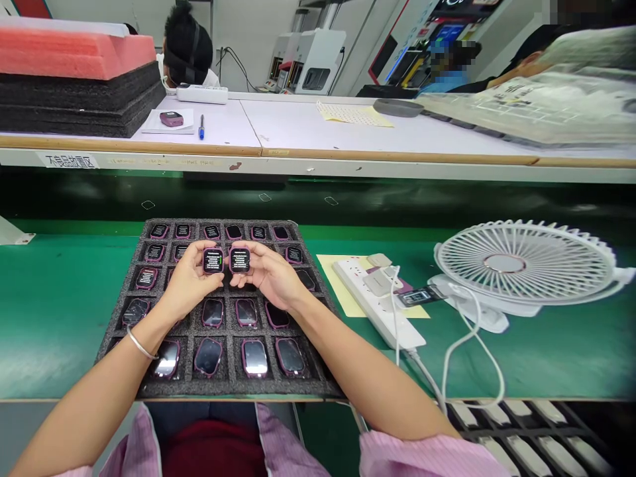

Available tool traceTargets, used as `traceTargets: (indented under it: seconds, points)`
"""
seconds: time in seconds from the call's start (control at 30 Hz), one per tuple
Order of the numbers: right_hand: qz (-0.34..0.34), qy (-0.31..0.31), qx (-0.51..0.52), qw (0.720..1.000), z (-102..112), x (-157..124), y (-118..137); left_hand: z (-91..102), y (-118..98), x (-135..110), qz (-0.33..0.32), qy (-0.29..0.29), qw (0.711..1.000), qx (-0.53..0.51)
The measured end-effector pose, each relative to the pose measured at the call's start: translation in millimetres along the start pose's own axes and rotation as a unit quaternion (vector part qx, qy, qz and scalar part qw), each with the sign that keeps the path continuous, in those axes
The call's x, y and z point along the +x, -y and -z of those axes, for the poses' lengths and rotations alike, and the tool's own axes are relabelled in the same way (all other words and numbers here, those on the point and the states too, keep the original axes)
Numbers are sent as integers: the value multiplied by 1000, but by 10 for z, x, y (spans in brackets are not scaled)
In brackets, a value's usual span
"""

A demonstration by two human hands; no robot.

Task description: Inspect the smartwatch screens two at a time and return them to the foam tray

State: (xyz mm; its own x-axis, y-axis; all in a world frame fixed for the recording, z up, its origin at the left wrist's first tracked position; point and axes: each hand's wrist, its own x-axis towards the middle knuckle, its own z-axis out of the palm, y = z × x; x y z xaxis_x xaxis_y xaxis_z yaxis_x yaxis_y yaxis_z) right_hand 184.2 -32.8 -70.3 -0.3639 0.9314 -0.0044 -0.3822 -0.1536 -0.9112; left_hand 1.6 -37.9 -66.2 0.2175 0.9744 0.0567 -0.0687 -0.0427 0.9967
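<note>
My left hand grips a small purple-rimmed smartwatch body with its screen lit. My right hand grips a second lit watch body right beside the first. Both are held side by side just above a black foam tray whose pockets hold several more purple watch bodies, such as one in the front row. A silver bangle sits on my left wrist.
The tray lies on a green mat. To its right are a white power strip with plugs and cables, and a white desk fan lying face up. A raised shelf behind holds stacked foam, a pen and paper. Other people sit beyond it.
</note>
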Motion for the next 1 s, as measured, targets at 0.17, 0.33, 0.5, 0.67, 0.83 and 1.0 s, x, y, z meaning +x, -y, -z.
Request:
traceTargets:
  seconds: [0.17,0.33,0.5,0.67,0.83,1.0]
  points:
    - [-15,23,-155,988,134,29,-27,157,68,69,23,44,986,158]
    - [57,17,-459,887,249,44,-61,242,129,103,-50,60,880,469]
    - [90,69,-623,774,252,37,-73,235,142,92,-25,74,822,565]
    - [91,20,-678,729,334,-35,230,143,20,76,-53,69,806,585]
    - [-57,-65,-778,623,534,-241,612,-323,-88,213,-96,145,791,586]
    - [-179,-125,-812,541,649,-441,520,-882,42,375,-79,136,796,584]
